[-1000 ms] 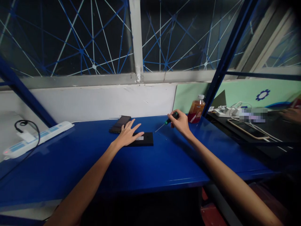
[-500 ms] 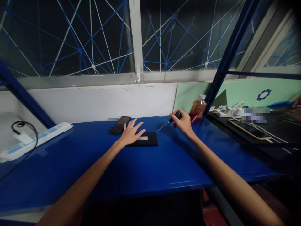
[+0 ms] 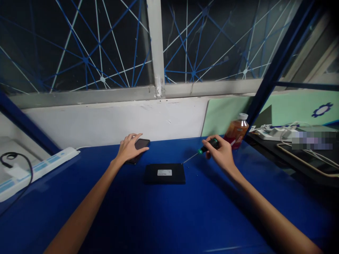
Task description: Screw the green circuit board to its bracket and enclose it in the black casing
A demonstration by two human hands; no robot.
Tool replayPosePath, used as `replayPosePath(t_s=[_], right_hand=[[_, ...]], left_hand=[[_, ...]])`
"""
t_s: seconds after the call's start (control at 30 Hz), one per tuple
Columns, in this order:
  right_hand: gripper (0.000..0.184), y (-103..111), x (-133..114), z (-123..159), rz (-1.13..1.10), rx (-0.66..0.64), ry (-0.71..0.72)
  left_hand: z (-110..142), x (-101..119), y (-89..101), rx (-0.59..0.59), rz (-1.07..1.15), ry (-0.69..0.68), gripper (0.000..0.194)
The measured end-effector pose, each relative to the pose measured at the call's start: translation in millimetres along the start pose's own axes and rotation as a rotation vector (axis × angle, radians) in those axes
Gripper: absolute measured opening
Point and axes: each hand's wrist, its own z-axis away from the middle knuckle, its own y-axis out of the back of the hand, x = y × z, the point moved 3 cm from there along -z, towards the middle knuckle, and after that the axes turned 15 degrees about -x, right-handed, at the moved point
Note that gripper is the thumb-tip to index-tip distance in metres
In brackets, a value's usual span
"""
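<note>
A flat black box with a white label lies on the blue table, in front of me. My right hand grips a green and black screwdriver, its thin shaft slanting down to the left. The tip is at the box's back right corner, where a tiny screw seems to be. Two other small screws lie right of the box. Over the dark phone behind the box's left end is my left hand, fingers apart. Whether it touches the phone I cannot tell.
A bottle of reddish drink stands at the back right, by the blue frame post. On the left lies a white power strip with a black cable. Cables and another device rest on a dark surface at right.
My left hand has left the black box and moved left, over the phone. The screwdriver remains in my right hand with its tip at the box's corner. The view has shifted.
</note>
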Motion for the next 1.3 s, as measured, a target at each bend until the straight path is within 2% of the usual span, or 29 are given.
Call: replayPosePath(t_s=[0.07,0.23,0.4,0.73,1.0,1.3], right_hand=[[0.028,0,0,1,-0.013,-0.018,-0.011],[0.027,1,0,0,-0.022,-0.014,-0.047],[0.027,2,1,-1,-0.049,-0.016,-0.075],[0.027,-1,3,-1,-0.041,-0.041,-0.118],[0.026,0,3,0,-0.037,-0.048,-0.145],[0.026,2,4,-2,-0.089,-0.039,-0.184]], left_hand=[[3,-7,-7.4,-0.075,-0.006,0.041,0.075],[5,-10,-22.0,-0.175,-0.004,0.183,0.081],[2,-11,-29.4,-0.222,-0.031,0.247,0.076],[-1,-12,-35.5,-0.276,-0.076,0.27,0.063],[2,-9,-34.5,-0.24,-0.082,0.299,0.079],[15,-11,-21.8,-0.261,0.133,0.223,0.085]])
